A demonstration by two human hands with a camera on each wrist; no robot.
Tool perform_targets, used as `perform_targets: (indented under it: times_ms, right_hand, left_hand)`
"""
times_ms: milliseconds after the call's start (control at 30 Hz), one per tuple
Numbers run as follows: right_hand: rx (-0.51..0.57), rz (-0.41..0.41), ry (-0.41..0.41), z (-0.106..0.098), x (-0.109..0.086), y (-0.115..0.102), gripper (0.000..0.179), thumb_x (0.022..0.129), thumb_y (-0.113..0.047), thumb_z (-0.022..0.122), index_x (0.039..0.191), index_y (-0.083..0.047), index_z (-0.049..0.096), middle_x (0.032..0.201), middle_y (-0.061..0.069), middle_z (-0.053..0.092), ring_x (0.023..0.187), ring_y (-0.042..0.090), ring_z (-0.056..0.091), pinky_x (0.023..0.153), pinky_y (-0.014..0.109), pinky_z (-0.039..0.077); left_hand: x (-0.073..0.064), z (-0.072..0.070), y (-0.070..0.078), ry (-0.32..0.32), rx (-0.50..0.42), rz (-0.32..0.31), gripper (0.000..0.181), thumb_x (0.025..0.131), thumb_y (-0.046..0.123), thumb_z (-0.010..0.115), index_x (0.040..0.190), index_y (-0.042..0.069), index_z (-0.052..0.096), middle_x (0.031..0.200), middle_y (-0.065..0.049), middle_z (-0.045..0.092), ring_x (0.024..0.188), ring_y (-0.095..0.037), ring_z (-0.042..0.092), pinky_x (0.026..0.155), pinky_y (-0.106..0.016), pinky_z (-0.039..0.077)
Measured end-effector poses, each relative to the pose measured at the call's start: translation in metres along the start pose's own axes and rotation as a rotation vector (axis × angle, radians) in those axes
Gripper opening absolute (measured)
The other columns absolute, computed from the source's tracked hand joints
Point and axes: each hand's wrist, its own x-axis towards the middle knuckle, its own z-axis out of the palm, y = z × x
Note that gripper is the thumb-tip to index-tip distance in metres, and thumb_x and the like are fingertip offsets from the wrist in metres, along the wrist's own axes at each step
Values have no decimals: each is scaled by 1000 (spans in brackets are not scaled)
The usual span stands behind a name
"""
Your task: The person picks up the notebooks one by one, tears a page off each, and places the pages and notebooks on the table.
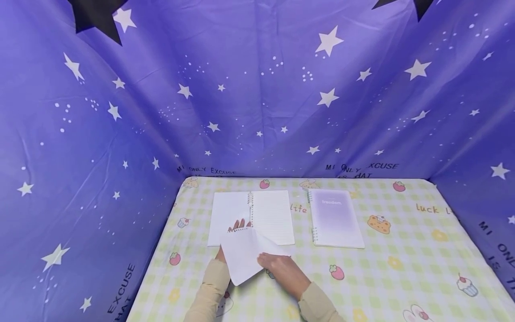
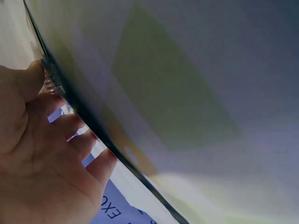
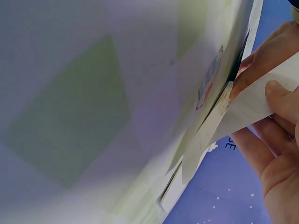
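A spiral notebook lies open on the table, a plain page on its left and a ruled page on its right. Above its near part, a white paper sheet slants upward, with a row of holes along its far edge. My right hand pinches the sheet's right side, thumb on top and fingers beneath in the right wrist view. Partly behind the sheet, my left hand rests on the notebook's left page near the rings. The left wrist view shows that hand's fingers extended and spread, tips against the notebook.
To the right lies a closed spiral notebook with a purple cover reading "freedom". A green-checked cloth with printed cartoons covers the table. Purple star-patterned curtains stand around the back and sides.
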Motion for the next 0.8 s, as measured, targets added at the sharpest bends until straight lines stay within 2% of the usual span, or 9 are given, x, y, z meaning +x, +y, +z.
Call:
perform_targets:
  times_ms: [233, 467, 633, 733, 800]
  right_hand:
    - [-43, -43, 23, 7, 0, -2, 36, 84, -3, 68, 119, -10, 72, 123, 5, 70, 111, 17, 68, 91, 31, 58]
    - [-153, -101, 41, 9, 5, -5, 34, 80, -4, 70, 114, -12, 73, 118, 2, 72, 107, 14, 69, 84, 26, 59]
    - [-190, -130, 35, 11, 3, -2, 34, 80, -4, 70, 114, -12, 73, 118, 1, 72, 107, 14, 69, 83, 25, 59]
    - [-161, -110, -12, 10, 0, 1, 36, 82, -3, 69, 117, -11, 72, 120, 3, 71, 110, 15, 68, 87, 28, 58]
    - [-131, -91, -34, 10, -3, 2, 37, 83, -3, 68, 118, -11, 71, 122, 3, 71, 112, 16, 67, 90, 29, 58]
  left_hand:
    - [-3, -1, 1, 63, 65, 41, 77, 90, 44, 59, 149, -2, 39, 155, -25, 37, 144, -44, 32, 117, -57, 30]
    - [1, -3, 4, -9, 126, -1, 73, 95, 44, 52, 151, 0, 36, 157, -23, 34, 147, -41, 29, 120, -54, 27]
    - [0, -3, 5, 4, 185, 2, 74, 94, 47, 53, 151, 2, 38, 156, -21, 37, 145, -40, 33, 118, -52, 31]
    - [2, 5, 0, 37, 145, 21, 75, 92, 47, 56, 150, 2, 39, 155, -22, 38, 144, -40, 33, 117, -54, 31]
    - [5, 20, -12, 70, 143, 50, 76, 94, 49, 55, 152, 5, 37, 157, -21, 35, 146, -39, 31, 118, -54, 30]
